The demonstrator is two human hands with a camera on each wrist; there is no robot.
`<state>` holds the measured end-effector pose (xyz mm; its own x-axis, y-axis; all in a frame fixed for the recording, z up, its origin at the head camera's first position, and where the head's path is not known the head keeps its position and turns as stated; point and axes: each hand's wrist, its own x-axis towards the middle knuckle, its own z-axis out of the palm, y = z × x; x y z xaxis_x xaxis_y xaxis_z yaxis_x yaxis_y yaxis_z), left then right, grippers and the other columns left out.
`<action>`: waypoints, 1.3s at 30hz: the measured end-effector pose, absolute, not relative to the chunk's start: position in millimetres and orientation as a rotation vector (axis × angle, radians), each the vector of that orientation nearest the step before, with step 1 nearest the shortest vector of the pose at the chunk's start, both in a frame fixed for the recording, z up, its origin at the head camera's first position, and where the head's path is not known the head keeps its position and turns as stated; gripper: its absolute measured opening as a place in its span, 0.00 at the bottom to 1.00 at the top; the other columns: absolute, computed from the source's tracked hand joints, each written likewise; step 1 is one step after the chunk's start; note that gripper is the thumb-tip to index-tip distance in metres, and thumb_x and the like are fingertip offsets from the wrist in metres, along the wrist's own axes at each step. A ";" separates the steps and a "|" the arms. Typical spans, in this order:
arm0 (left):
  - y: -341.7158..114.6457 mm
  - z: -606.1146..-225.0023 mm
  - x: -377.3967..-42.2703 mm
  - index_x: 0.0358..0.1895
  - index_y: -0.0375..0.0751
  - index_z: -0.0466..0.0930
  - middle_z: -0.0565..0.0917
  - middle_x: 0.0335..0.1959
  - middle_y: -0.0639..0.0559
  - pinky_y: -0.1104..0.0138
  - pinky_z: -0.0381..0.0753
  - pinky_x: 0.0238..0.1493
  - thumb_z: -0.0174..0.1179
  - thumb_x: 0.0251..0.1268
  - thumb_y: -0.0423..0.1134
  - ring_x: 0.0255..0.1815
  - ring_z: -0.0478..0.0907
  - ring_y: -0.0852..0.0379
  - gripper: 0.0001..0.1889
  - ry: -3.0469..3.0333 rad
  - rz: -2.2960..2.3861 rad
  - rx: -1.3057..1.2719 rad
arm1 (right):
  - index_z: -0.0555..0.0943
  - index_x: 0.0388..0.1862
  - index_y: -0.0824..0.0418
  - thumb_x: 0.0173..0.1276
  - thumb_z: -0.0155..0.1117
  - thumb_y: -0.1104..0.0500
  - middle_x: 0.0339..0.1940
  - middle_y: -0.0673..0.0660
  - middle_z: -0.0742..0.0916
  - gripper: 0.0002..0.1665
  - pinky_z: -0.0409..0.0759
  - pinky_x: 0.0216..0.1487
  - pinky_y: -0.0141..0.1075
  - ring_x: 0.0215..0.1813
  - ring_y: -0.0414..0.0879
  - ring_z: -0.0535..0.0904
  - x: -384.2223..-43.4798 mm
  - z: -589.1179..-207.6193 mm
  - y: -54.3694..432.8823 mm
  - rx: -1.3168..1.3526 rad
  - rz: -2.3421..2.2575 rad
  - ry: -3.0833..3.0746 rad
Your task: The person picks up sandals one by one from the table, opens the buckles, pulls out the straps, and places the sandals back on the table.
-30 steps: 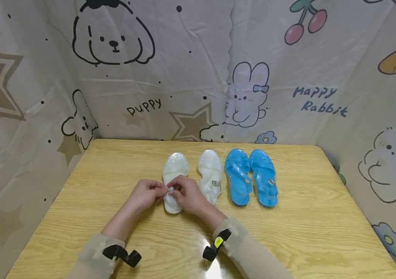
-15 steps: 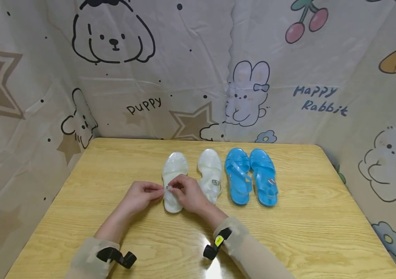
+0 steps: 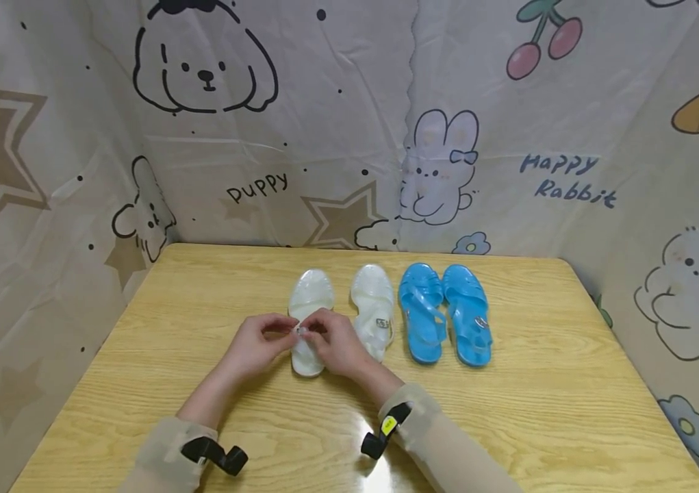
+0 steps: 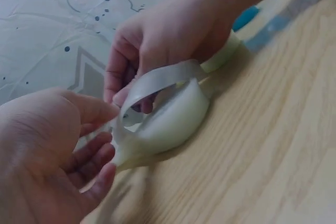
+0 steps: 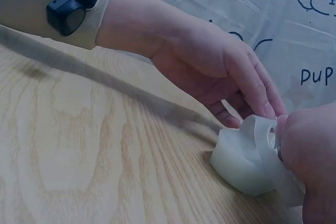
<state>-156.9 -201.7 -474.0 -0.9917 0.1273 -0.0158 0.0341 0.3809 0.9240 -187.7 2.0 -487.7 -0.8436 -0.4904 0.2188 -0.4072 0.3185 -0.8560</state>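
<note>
In the head view, a pair of white jelly sandals lies mid-table. Both hands work at the ankle strap of the left white sandal point(image 3: 312, 287). My right hand point(image 3: 337, 342) pinches the strap by its small metal buckle. My left hand point(image 3: 255, 346) brings thumb and forefinger together at the same buckle from the left. In the left wrist view the strap point(image 4: 163, 77) arches up over the heel, its end hidden among the fingertips. The right wrist view shows the strap point(image 5: 257, 140) standing above the heel. The other white sandal point(image 3: 372, 291) lies close by my right hand, its buckle showing.
To the right, a pair of blue jelly sandals stands side by side, a left one point(image 3: 422, 301) and a right one point(image 3: 467, 301). All the shoes rest on a wooden table point(image 3: 509, 424). A printed cloth point(image 3: 337, 123) rises behind the table's back edge.
My left hand drew slightly left from the buckle, then came back to it with thumb and forefinger parted wider behind the tips. My right hand holds its place; the sandals have not moved.
</note>
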 end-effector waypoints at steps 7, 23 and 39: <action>-196.9 -473.3 -155.0 0.50 0.42 0.92 0.90 0.49 0.51 0.58 0.89 0.50 0.72 0.72 0.41 0.52 0.87 0.51 0.10 2.650 1.620 0.240 | 0.84 0.48 0.65 0.76 0.65 0.70 0.45 0.55 0.88 0.06 0.84 0.55 0.35 0.51 0.45 0.84 -188.6 -489.6 2.8 -0.867 -1.573 2.513; -196.6 -474.3 -154.6 0.53 0.37 0.88 0.89 0.48 0.47 0.55 0.87 0.52 0.70 0.72 0.39 0.49 0.85 0.50 0.13 2.740 1.526 0.293 | 0.84 0.51 0.67 0.75 0.65 0.73 0.46 0.59 0.88 0.09 0.85 0.50 0.37 0.49 0.48 0.84 -190.2 -478.0 4.9 -0.934 -1.759 2.561; -192.5 -464.0 -161.3 0.48 0.38 0.91 0.91 0.41 0.52 0.58 0.87 0.46 0.71 0.73 0.42 0.41 0.86 0.56 0.11 2.834 1.413 0.333 | 0.89 0.48 0.64 0.67 0.74 0.69 0.45 0.56 0.91 0.11 0.83 0.57 0.44 0.51 0.51 0.86 -195.5 -470.4 -0.6 -1.348 -1.029 2.949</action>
